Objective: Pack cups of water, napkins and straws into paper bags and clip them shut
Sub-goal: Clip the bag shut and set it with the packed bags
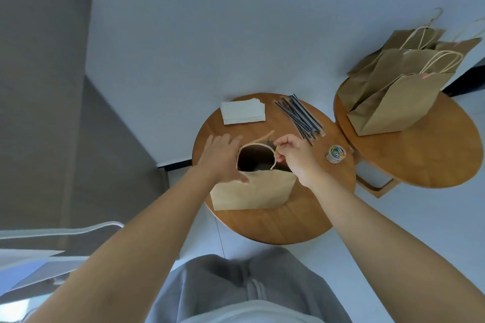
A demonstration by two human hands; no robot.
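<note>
Pinching the bag handle with my right grip; left grip spread over the open bag rim, mid-worktop.

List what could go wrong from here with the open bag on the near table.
1. The right hand pinches something small and yellow, seemingly a clip, over the open paper bag; it could drop inside.
2. Only the left hand steadies the bag, so tugging the handle might tip it.
3. The clip jar sits near the right wrist and could be knocked.

Shown: two round tables, one open paper bag, three closed bags, one napkin stack, one clip jar.
</note>
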